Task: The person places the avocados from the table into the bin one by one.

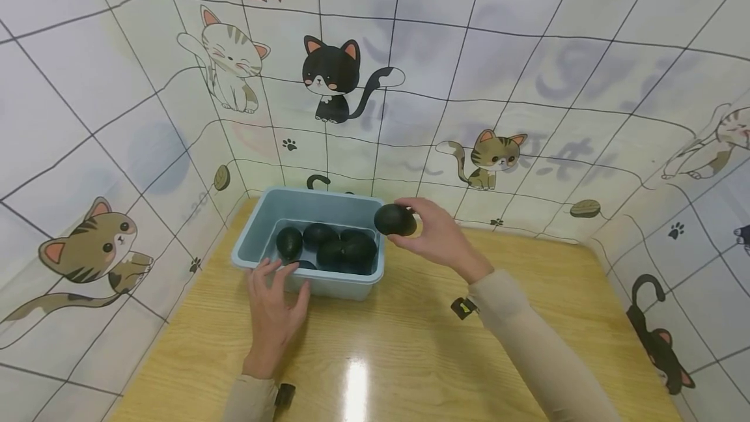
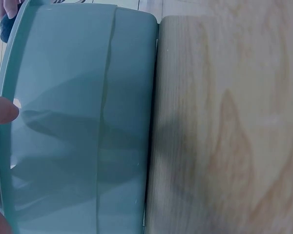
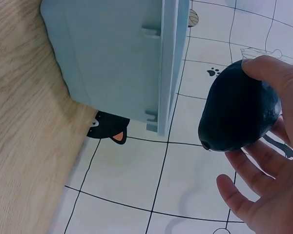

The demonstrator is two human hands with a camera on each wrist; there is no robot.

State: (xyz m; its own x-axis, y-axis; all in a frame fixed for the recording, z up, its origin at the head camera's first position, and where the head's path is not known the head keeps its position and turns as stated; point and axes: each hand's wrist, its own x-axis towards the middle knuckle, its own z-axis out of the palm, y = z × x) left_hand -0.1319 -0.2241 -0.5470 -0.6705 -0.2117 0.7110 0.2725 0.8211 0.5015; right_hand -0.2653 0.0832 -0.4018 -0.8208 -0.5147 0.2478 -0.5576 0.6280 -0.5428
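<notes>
A dark green avocado [image 1: 394, 219] is held by my right hand [image 1: 436, 233], up in the air beside the right rim of a light blue plastic bin [image 1: 328, 284]. In the right wrist view the thumb lies on top of the avocado [image 3: 237, 109] and the fingers are beneath it. My left hand [image 1: 275, 311] grips the bin's near rim at its left part, the fingertips over the edge and the thumb at the outer side. Several dark avocados [image 1: 290, 243] lie inside the bin; the near wall partly hides one.
The bin stands on a wooden table [image 1: 422, 344] near its back left corner. Walls covered with cat-print sheeting [image 1: 422, 83] close in the back and both sides. A small black device sits at each wrist.
</notes>
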